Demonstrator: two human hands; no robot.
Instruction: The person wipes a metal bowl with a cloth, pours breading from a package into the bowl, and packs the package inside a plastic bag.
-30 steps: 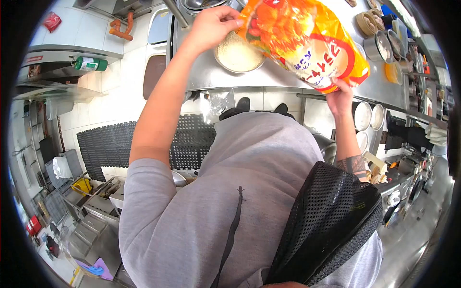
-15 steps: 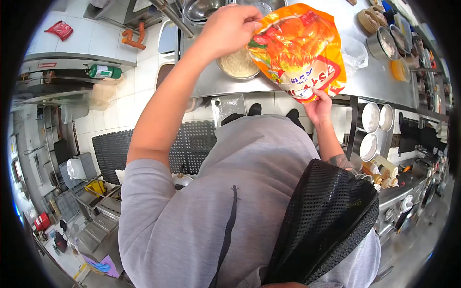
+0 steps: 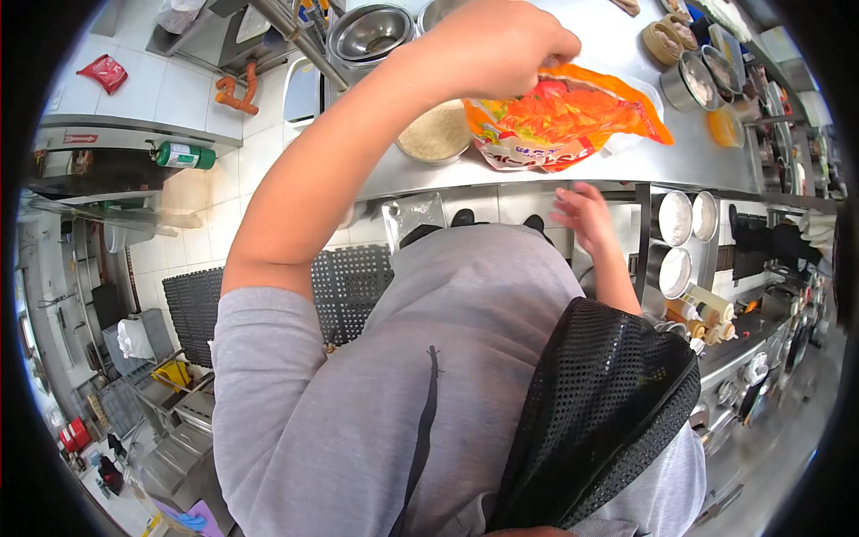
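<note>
My left hand (image 3: 506, 49) grips the upper edge of an orange printed plastic bag (image 3: 559, 121), whose fingertips' hold is partly hidden behind the hand. The bag looks slack and folded, its lower edge over the steel counter (image 3: 707, 166). Beside the bag, to the left, stands a round bowl of pale powder or crumbs (image 3: 434, 134), partly covered by my forearm. My right hand (image 3: 586, 219) is off the bag, just in front of the counter edge, with its fingers apart and nothing in them.
Steel bowls (image 3: 371, 34) stand at the back left. On the right are a deep metal pot (image 3: 689, 82), an orange-filled container (image 3: 725, 128) and bamboo steamers (image 3: 662, 40). Round white-filled containers (image 3: 675, 217) and squeeze bottles (image 3: 711, 309) sit nearer me. A black perforated mat (image 3: 349, 282) covers the floor.
My right hand has let go of the bag's lower edge and drawn back toward me. My left hand has moved right with the bag, which has tipped and folded down.
</note>
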